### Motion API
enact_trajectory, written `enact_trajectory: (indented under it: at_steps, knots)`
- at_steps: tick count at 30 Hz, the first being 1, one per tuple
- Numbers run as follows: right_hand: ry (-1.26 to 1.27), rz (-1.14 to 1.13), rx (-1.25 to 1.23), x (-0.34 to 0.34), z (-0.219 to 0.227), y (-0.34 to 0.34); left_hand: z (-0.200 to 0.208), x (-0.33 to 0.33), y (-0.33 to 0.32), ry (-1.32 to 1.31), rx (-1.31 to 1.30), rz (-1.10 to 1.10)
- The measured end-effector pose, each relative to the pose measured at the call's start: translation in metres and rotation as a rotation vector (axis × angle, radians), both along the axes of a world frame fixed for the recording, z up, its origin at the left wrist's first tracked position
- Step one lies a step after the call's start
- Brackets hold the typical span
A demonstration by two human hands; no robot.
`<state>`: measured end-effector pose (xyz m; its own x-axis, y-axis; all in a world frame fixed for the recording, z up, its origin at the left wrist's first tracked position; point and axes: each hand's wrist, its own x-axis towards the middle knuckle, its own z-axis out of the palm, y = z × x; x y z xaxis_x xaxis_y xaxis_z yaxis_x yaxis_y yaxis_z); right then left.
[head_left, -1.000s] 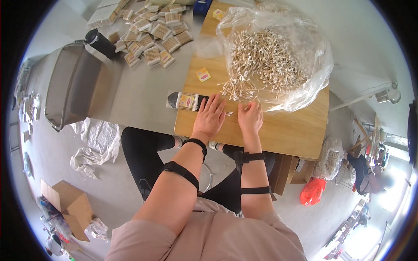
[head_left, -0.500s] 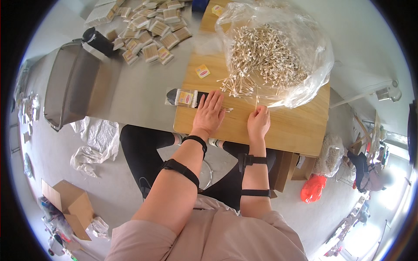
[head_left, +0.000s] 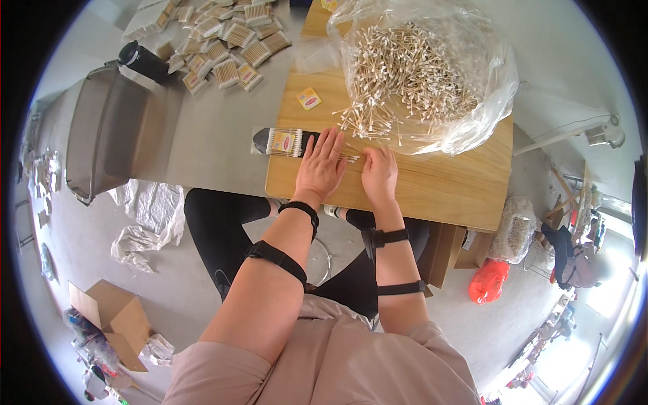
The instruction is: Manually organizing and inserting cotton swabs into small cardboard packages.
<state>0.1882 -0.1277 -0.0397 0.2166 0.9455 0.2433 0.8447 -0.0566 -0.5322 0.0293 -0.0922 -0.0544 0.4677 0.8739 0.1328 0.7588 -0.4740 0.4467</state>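
Note:
My left hand (head_left: 320, 167) lies flat, fingers stretched out, over the right end of a black, round-ended tool (head_left: 259, 141). On that tool, just left of the fingers, rests a clear pack of cotton swabs (head_left: 285, 142) with a yellow card inside. Several loose swabs (head_left: 352, 158) stick out to the right from beneath my left hand. My right hand (head_left: 380, 174) is closed in a pinch close by, with a thin cotton swab (head_left: 353, 146) at its fingertips pointing left. Farther back, a big clear plastic bag (head_left: 496, 81) spreads around a heap of cotton swabs (head_left: 412, 74).
A small yellow card (head_left: 308, 98) lies on the wooden board (head_left: 439, 196). Many swab packs (head_left: 236, 40) are piled at the back left, near a black bottle (head_left: 144, 62) and a grey bin (head_left: 108, 131). A lamp-like white arm (head_left: 567, 140) stands at right.
My right hand has moved left with the cotton swab, toward the left hand; the swab has tipped from upright to leftward. The left hand stays flat in nearly the same place.

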Motion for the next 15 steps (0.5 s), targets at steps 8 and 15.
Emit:
enact_trajectory:
  at_steps: [8, 15]
  knots:
    - [0.206, 0.084, 0.0, -0.01, 0.007, 0.009, 0.001, -0.001, -0.002, 0.051, 0.015, -0.007]
    - [0.193, 0.01, 0.013, -0.01, -0.005, 0.013, 0.002, 0.0, 0.0, 0.084, 0.018, -0.008]
